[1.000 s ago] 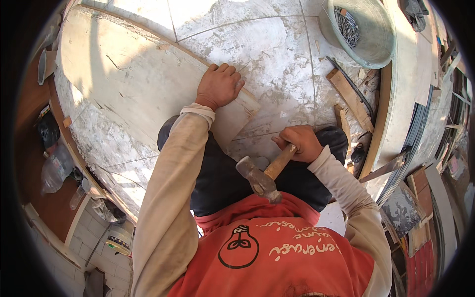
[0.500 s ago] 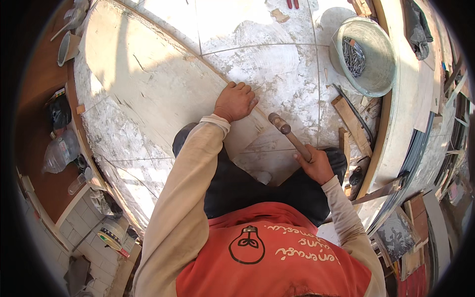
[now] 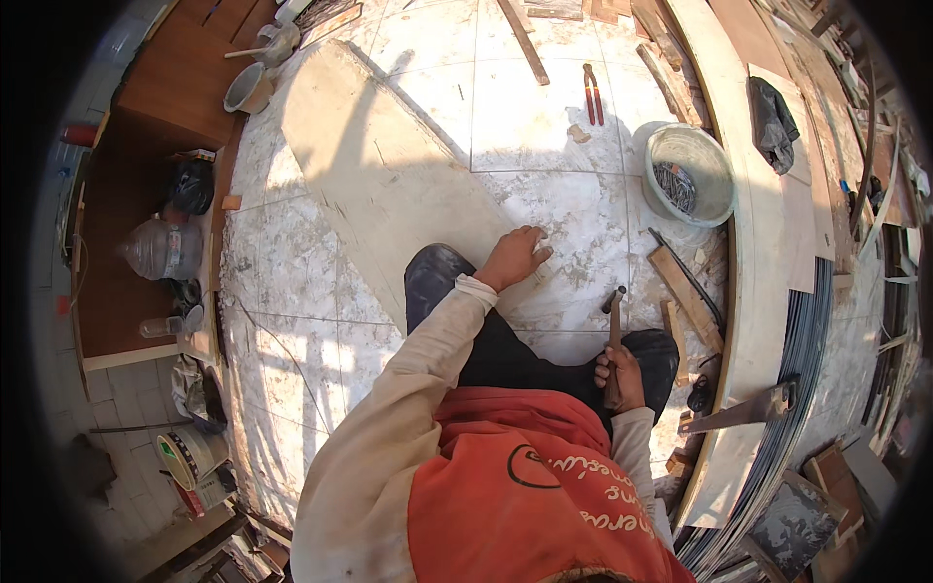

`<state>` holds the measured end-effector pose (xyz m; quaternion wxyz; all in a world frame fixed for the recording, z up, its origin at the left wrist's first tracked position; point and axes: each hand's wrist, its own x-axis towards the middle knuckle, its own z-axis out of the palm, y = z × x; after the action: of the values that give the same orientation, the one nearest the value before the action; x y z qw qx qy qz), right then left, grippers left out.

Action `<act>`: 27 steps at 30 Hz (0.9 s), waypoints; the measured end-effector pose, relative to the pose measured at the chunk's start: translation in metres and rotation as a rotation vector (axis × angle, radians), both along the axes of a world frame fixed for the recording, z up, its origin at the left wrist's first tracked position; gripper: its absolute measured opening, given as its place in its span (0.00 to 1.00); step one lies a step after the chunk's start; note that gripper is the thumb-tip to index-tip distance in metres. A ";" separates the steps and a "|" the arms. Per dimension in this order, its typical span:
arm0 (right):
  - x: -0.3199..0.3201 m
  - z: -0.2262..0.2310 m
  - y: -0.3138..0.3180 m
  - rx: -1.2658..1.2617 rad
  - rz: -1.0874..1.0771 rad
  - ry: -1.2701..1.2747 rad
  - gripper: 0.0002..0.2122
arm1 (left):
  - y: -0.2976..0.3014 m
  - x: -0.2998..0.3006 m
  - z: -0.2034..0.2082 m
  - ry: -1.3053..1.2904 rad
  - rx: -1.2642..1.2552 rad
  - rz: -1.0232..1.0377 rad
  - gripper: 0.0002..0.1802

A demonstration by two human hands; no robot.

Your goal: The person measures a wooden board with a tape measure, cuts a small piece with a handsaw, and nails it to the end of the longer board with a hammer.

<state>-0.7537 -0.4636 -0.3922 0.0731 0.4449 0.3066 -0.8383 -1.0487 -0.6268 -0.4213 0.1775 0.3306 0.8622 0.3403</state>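
Hammer (image 3: 614, 335) in the right hand (image 3: 620, 377), left hand (image 3: 515, 258) at the edge of a pale board (image 3: 379, 175).
From where I stand, the right fingers are wrapped round the handle; the left ones lie close together at the board's edge, and I can't tell whether they grip. A careless swing to the left could catch that hand, I'd say, and a loose hold could let the board skid on the dusty tiled floor (image 3: 564, 204). The hammer is beside the right knee (image 3: 651, 355), head away from the body, handle running nearly straight out; the board lies lengthwise from near the left knee (image 3: 435, 277) to far left.
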 end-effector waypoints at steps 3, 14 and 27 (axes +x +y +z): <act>0.001 -0.012 0.007 -0.045 -0.097 0.031 0.07 | -0.050 0.025 0.075 0.257 0.085 -0.114 0.14; -0.010 -0.012 0.003 0.040 0.141 0.013 0.09 | -0.280 0.156 -0.071 -0.565 0.608 1.517 0.12; -0.009 -0.024 0.015 0.245 0.308 0.051 0.08 | -0.281 0.198 -0.114 -0.978 0.756 1.574 0.35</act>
<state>-0.7625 -0.4488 -0.4163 0.1382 0.3768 0.4725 -0.7846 -0.8507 -0.9080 -0.5358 0.1201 -0.4759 0.5031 0.7113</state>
